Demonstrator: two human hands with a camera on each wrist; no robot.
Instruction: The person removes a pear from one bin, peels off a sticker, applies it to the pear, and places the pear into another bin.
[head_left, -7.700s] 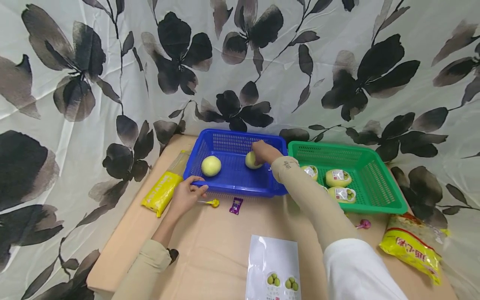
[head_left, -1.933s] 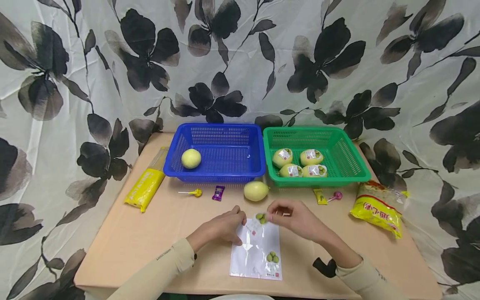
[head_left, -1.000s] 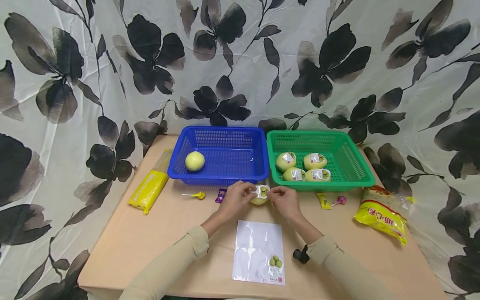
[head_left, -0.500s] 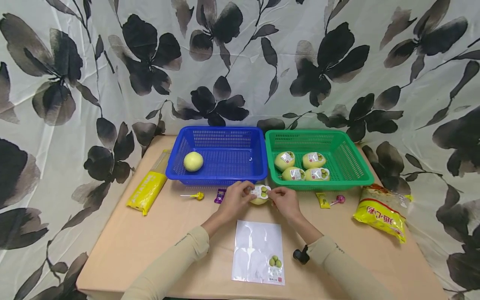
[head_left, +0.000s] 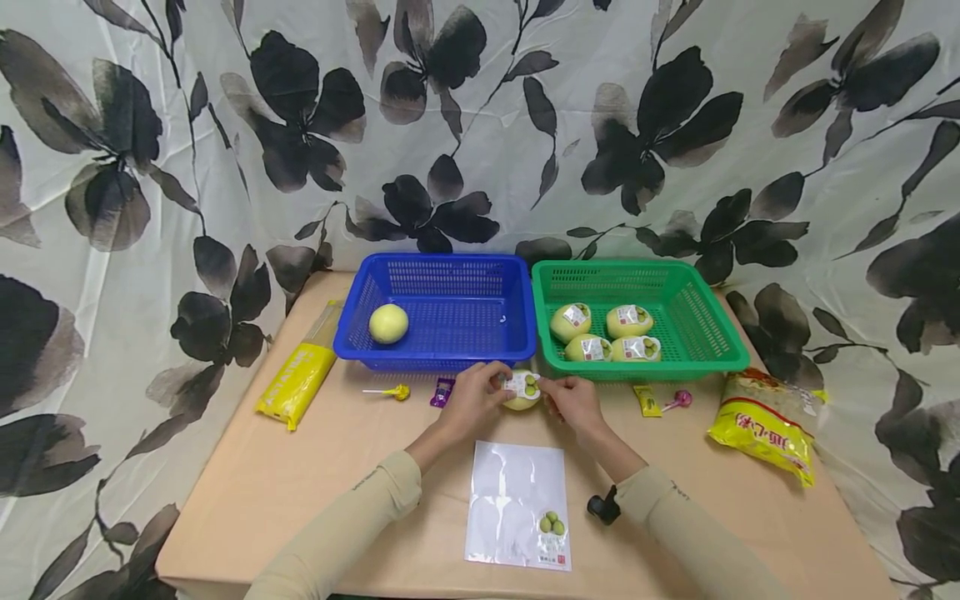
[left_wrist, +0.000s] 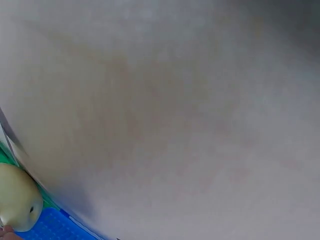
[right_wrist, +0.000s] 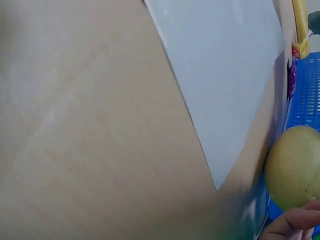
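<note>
A pale yellow-green melon [head_left: 521, 404] lies on the table before the two baskets, a white sticker [head_left: 522, 384] with a green fruit picture across its top. My left hand [head_left: 471, 400] holds the melon at its left end, fingertips at the sticker's edge. At the right end, my right hand [head_left: 576, 406] pinches the sticker's edge against the melon. In the left wrist view the melon [left_wrist: 17, 197] shows with a fingertip at its lower edge. The right wrist view has the melon [right_wrist: 294, 167] with fingers [right_wrist: 295, 220] touching its underside. The exact finger contacts are partly hidden.
Behind stand a blue basket [head_left: 435, 363] with one plain melon [head_left: 388, 323] and a green basket [head_left: 645, 369] with several stickered melons. In front lies a white sticker sheet [head_left: 517, 492]. Candies, a yellow packet [head_left: 298, 379] and a noodle bag [head_left: 765, 425] lie around.
The melon came out of the blue basket onto the table. The right hand peeled a sticker off the sheet, and both hands brought it onto the melon. Over the last second they barely moved.
</note>
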